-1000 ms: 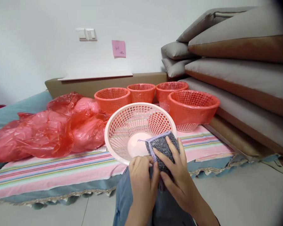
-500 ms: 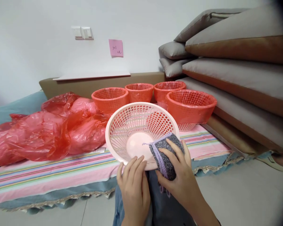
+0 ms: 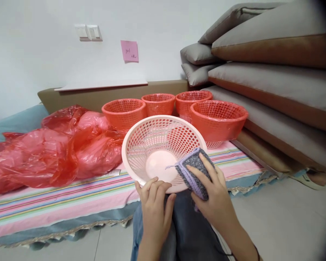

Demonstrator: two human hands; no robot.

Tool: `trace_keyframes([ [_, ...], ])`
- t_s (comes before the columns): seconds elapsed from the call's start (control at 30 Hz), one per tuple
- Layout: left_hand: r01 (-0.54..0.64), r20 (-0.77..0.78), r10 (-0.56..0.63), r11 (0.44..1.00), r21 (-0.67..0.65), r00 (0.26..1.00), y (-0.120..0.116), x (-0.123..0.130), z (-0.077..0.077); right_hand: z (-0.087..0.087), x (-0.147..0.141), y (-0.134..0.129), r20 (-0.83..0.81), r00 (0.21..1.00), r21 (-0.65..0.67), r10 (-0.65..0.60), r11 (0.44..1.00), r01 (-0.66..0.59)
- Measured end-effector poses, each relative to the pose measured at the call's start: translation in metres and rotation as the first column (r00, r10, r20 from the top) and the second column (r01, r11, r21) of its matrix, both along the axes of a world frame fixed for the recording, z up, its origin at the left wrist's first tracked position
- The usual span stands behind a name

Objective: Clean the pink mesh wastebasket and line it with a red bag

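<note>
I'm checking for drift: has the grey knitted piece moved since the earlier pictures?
Yes, the grey knitted piece has moved to the right, judged against the pink note on the wall.

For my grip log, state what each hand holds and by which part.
Right hand: the grey knitted piece, by its right side. Left hand: at the pale basket's near rim, hold unclear.

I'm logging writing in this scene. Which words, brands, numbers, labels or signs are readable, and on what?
"301", apparently, handwritten on the pink sticky note on the wall.
Second line, same note: too small and blurred to read.
No other text is legible.
</note>
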State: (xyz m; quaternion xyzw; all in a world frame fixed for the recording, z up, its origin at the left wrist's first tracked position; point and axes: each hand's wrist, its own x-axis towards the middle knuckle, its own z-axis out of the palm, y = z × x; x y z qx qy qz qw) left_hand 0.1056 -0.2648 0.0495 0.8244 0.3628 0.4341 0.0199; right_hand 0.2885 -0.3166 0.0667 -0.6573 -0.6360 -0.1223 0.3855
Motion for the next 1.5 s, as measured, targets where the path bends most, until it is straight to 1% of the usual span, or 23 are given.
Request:
trace_keyframes([
  [0.07, 0.074, -0.019, -0.075, 0.997, -0.025, 0.997, 0.008, -0.009, 0.002, -0.001, 0.022, 0.001, 0.03, 0.999, 0.018, -0.018, 1.0, 0.017],
  [0.13, 0.118, -0.019, -0.119, 0.993, -0.025, 0.993, 0.016, -0.017, 0.002, -0.003, 0.039, 0.003, 0.045, 0.998, 0.047, -0.036, 0.998, 0.034],
  [0.2, 0.124, -0.001, -0.124, 0.992, -0.005, 0.992, 0.021, -0.02, 0.002, -0.004, 0.043, 0.003, 0.035, 0.998, 0.074, -0.053, 0.996, 0.05],
  [0.27, 0.115, 0.012, -0.116, 0.993, 0.029, 0.993, 0.023, -0.018, 0.0, -0.005, 0.032, 0.002, 0.008, 0.997, 0.09, -0.076, 0.993, 0.075],
  [0.33, 0.079, 0.013, -0.08, 0.995, 0.055, 0.997, 0.02, -0.011, -0.002, -0.007, 0.008, -0.001, -0.013, 0.996, 0.101, -0.085, 0.991, 0.086],
  [0.43, 0.001, -0.001, -0.001, 0.998, 0.062, 1.0, 0.013, 0.0, -0.005, -0.011, -0.034, -0.007, 0.005, 1.0, 0.137, -0.024, 0.99, 0.023],
  [0.5, -0.043, 0.009, 0.042, 0.998, 0.044, 0.999, 0.009, -0.001, -0.006, -0.012, -0.05, -0.009, 0.015, 1.0, 0.149, 0.021, 0.989, -0.023],
  [0.53, -0.044, 0.01, 0.044, 0.999, 0.031, 0.999, 0.008, -0.004, -0.007, -0.012, -0.052, -0.009, 0.016, 0.999, 0.148, 0.034, 0.988, -0.036],
  [0.6, -0.015, 0.014, 0.015, 1.0, -0.002, 1.0, 0.008, -0.017, -0.009, -0.01, -0.044, -0.008, 0.031, 0.999, 0.146, 0.034, 0.989, -0.038],
  [0.73, 0.086, 0.041, -0.084, 0.995, -0.048, 0.996, 0.018, -0.049, -0.012, -0.002, -0.001, -0.001, 0.055, 0.998, 0.188, -0.029, 0.982, 0.018],
  [0.83, 0.099, 0.113, -0.094, 0.994, -0.037, 0.989, 0.03, -0.059, -0.012, 0.003, 0.021, 0.004, 0.05, 0.998, 0.237, -0.036, 0.971, 0.023],
  [0.9, 0.077, 0.144, -0.076, 0.997, -0.003, 0.987, 0.038, -0.054, -0.01, 0.004, 0.024, 0.006, 0.038, 0.998, 0.259, -0.049, 0.965, 0.037],
  [0.97, 0.043, 0.138, -0.047, 0.998, 0.035, 0.989, 0.042, -0.044, -0.005, 0.001, 0.017, 0.006, 0.016, 0.996, 0.261, -0.088, 0.962, 0.081],
  [1.07, -0.004, 0.071, 0.001, 0.999, 0.042, 0.997, 0.041, -0.022, 0.007, -0.008, -0.009, 0.002, 0.011, 0.989, 0.246, -0.144, 0.96, 0.137],
  [1.17, -0.084, -0.014, 0.084, 0.996, 0.015, 0.996, 0.033, -0.003, 0.02, -0.014, -0.043, -0.005, 0.029, 0.987, 0.246, -0.159, 0.958, 0.147],
  [1.2, -0.107, -0.037, 0.107, 0.994, 0.009, 0.994, 0.03, 0.001, 0.023, -0.015, -0.052, -0.006, 0.021, 0.987, 0.243, -0.162, 0.958, 0.152],
  [1.27, -0.105, -0.068, 0.105, 0.994, -0.001, 0.992, 0.027, 0.003, 0.025, -0.016, -0.066, -0.008, 0.0, 0.987, 0.232, -0.163, 0.96, 0.159],
  [1.3, -0.088, -0.065, 0.088, 0.996, -0.006, 0.994, 0.027, 0.002, 0.024, -0.015, -0.068, -0.007, -0.003, 0.988, 0.23, -0.153, 0.962, 0.15],
  [1.37, -0.039, -0.03, 0.038, 0.999, -0.019, 0.999, 0.03, -0.006, 0.021, -0.013, -0.063, -0.004, 0.016, 0.993, 0.244, -0.116, 0.964, 0.109],
  [1.43, 0.0, 0.018, 0.001, 0.999, -0.036, 1.0, 0.037, -0.017, 0.018, -0.012, -0.048, 0.0, 0.037, 0.995, 0.26, -0.094, 0.962, 0.081],
  [1.5, 0.04, 0.042, -0.037, 0.997, -0.059, 0.998, 0.046, -0.03, 0.017, -0.01, -0.027, 0.006, 0.046, 0.994, 0.269, -0.104, 0.959, 0.088],
])
